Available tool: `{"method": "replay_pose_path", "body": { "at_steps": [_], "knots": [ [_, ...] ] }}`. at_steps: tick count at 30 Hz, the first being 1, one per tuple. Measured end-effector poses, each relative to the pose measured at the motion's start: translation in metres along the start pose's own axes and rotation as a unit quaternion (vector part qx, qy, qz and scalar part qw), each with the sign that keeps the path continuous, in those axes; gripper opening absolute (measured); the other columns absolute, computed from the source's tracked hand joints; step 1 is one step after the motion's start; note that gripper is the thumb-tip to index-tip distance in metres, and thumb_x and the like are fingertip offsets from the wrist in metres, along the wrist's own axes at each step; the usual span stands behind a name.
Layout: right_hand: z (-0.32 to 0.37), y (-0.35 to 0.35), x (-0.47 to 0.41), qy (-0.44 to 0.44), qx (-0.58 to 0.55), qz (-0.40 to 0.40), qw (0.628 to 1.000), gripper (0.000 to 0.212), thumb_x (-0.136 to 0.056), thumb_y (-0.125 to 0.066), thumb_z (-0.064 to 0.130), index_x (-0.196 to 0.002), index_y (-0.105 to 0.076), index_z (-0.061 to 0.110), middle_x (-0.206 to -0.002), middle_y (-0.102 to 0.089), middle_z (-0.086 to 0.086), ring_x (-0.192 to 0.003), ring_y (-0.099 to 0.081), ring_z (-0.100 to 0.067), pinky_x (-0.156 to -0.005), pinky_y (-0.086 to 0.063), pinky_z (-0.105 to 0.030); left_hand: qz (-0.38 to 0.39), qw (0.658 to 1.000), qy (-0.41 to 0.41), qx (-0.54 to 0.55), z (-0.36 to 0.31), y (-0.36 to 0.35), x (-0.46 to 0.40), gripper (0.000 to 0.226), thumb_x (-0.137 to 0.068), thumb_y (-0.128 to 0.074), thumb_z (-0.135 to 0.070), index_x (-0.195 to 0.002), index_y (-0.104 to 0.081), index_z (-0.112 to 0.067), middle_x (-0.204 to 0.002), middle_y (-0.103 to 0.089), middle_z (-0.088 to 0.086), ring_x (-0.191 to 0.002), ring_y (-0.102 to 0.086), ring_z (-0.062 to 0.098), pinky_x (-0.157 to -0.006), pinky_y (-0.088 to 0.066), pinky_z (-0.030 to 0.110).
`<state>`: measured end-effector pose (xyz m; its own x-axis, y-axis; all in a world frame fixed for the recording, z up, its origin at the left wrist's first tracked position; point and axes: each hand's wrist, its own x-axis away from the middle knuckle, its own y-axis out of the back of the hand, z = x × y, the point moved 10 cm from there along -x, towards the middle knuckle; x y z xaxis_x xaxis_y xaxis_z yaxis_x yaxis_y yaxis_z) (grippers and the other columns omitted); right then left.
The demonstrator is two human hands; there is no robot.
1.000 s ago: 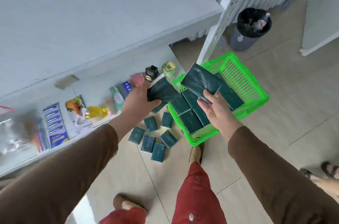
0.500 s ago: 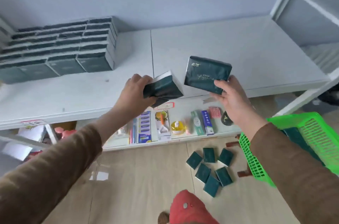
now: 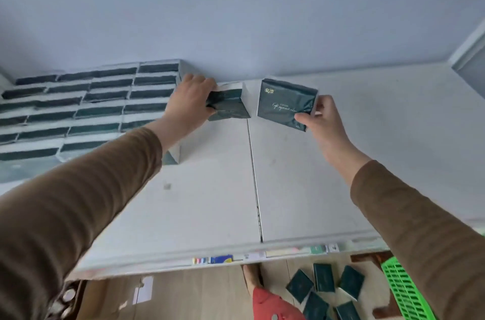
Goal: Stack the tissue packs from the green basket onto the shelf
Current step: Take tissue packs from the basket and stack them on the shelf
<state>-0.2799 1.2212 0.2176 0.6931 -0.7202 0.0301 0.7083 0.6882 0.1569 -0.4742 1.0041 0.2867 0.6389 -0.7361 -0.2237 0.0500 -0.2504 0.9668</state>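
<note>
Both hands now raised over the shelf (image 3: 301, 162), left hand (image 3: 187, 104) gripping two packs (image 3: 228, 107) beside the stack (image 3: 86, 107), right hand (image 3: 321, 120) pinching one pack (image 3: 284, 103).

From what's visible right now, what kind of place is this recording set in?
Probably a small shop or stockroom. Identical tissue packs stand in rows on a white shelf with label strips along its front edge, small goods show on the tier below, and a green basket sits on the floor.
</note>
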Motion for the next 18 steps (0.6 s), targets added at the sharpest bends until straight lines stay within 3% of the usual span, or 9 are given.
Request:
{"method": "replay_pose_path", "body": {
  "at_steps": [4, 8, 10, 14, 18],
  "knots": [
    [0.0, -0.031, -0.075, 0.002, 0.028, 0.012, 1.0, 0.045, -0.08, -0.075, 0.007, -0.112, -0.046, 0.018, -0.107, -0.057, 0.003, -0.092, -0.059, -0.016, -0.068, -0.048, -0.022, 0.014, 0.999, 0.001, -0.046, 0.039, -0.022, -0.078, 0.04, -0.08, -0.074, -0.016, -0.116, -0.055, -0.016, -0.113, -0.049, 0.006, -0.107, -0.045, 0.028, -0.084, -0.049, 0.043],
    [-0.007, -0.06, -0.134, 0.002, 0.036, 0.029, 0.999, 0.048, -0.078, -0.076, 0.004, -0.113, -0.045, 0.017, -0.114, -0.061, -0.006, -0.101, -0.064, -0.024, -0.083, -0.055, -0.035, 0.04, 0.993, 0.002, -0.109, 0.075, -0.046, -0.124, 0.041, -0.078, -0.075, -0.012, -0.113, -0.053, -0.013, -0.109, -0.05, 0.008, -0.102, -0.047, 0.03, -0.073, -0.05, 0.044],
    [-0.01, -0.075, -0.152, 0.015, 0.069, 0.049, 0.996, 0.047, -0.08, -0.075, 0.006, -0.115, -0.045, 0.018, -0.114, -0.062, -0.001, -0.104, -0.062, -0.019, -0.086, -0.052, -0.032, 0.048, 0.99, 0.007, -0.13, 0.089, -0.054, -0.132, 0.048, -0.076, -0.077, -0.01, -0.116, -0.05, -0.011, -0.108, -0.053, 0.01, -0.1, -0.049, 0.032, -0.075, -0.049, 0.044],
    [-0.022, -0.102, -0.182, 0.039, 0.145, 0.069, 0.986, 0.049, -0.079, -0.077, 0.014, -0.118, -0.048, 0.015, -0.111, -0.064, 0.001, -0.1, -0.058, -0.014, -0.076, -0.043, -0.024, 0.048, 0.991, 0.022, -0.122, 0.109, -0.061, -0.14, 0.052, -0.076, -0.078, -0.015, -0.116, -0.044, -0.011, -0.107, -0.055, 0.013, -0.096, -0.052, 0.034, -0.073, -0.048, 0.046],
    [-0.03, -0.124, -0.201, 0.04, 0.164, 0.062, 0.984, 0.043, -0.08, -0.074, 0.009, -0.116, -0.051, 0.014, -0.107, -0.063, -0.001, -0.082, -0.053, -0.003, -0.069, -0.041, -0.02, 0.045, 0.992, 0.012, -0.116, 0.113, -0.066, -0.14, 0.049, -0.079, -0.076, -0.018, -0.117, -0.046, -0.01, -0.112, -0.051, 0.014, -0.096, -0.048, 0.034, -0.067, -0.049, 0.044]
  ]
}}
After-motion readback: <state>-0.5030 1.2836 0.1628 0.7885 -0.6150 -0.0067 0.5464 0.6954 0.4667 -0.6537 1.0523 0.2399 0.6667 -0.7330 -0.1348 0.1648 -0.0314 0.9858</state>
